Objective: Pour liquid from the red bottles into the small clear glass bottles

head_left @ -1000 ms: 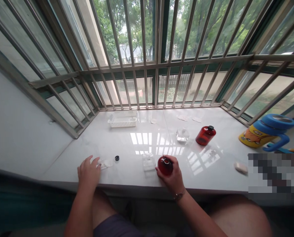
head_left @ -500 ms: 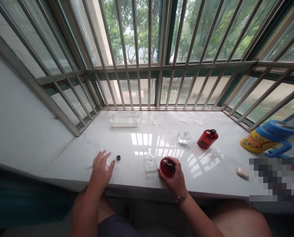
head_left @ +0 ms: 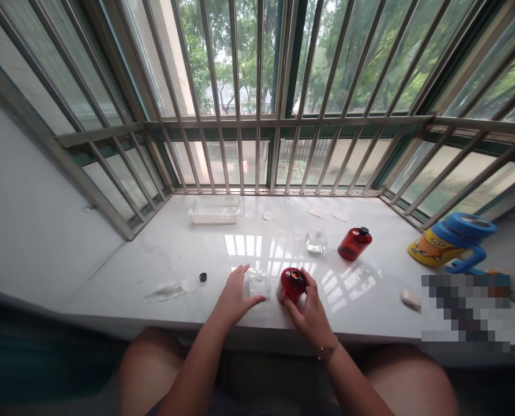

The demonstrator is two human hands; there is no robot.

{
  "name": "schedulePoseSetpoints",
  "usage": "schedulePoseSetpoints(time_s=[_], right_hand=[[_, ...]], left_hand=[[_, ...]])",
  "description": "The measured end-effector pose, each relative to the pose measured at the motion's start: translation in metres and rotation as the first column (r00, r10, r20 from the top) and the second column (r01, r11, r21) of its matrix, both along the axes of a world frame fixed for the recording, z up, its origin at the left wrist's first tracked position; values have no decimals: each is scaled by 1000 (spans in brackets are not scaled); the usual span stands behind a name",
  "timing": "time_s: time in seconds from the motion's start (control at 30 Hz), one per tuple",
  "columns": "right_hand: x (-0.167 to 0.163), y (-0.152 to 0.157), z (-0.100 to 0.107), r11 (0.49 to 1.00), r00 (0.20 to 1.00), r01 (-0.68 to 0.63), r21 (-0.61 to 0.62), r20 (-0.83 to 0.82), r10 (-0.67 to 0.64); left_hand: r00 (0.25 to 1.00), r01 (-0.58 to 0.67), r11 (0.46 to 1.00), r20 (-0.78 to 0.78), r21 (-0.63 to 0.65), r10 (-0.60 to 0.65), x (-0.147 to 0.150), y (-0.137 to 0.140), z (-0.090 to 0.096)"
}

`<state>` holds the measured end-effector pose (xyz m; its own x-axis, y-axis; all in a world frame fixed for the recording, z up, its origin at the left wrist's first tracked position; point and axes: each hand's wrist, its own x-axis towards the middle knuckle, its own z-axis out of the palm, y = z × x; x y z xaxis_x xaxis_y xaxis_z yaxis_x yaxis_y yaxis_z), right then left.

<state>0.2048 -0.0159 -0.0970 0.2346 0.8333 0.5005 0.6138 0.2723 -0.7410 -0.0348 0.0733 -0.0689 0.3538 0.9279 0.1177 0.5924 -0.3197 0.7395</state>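
My right hand grips an uncapped red bottle standing near the front edge of the white marble sill. My left hand reaches toward a small clear glass bottle just left of the red one, fingers apart and touching or nearly touching its near side. A small black cap lies to the left, beside a crumpled clear wrapper.
Farther back stand a second clear bottle and a capped red bottle lying tilted. A white mesh basket sits near the window bars. A yellow and blue jug and a small white lump lie right.
My left hand left the wrapper at the left and moved right to the clear glass bottle. My right hand stayed on the red bottle. The view shifted slightly.
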Motion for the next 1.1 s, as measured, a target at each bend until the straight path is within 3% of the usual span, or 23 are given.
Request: schedulePoseSetpoints(time_s=[0.1,0.33,0.53,0.9,1.1], right_hand=[[7,-4,0,998,998,-11,-66,-61,7],[15,3,0,995,986,4,-96,-164,-19],[13,8,-7,971,939,-130,-201,-338,56],[18,-14,-3,957,955,-227,-183,-233,182],[9,-9,-14,991,993,23,-130,-113,-38]], left_hand=[[1000,18,999,24,-41,-17,8,1,5],[997,-36,992,69,-118,44,9,-12,13],[991,-38,987,117,-156,57,5,-21,13],[994,-89,986,55,-138,97,-7,-26,8],[988,-61,987,133,-146,81,-12,-31,11]])
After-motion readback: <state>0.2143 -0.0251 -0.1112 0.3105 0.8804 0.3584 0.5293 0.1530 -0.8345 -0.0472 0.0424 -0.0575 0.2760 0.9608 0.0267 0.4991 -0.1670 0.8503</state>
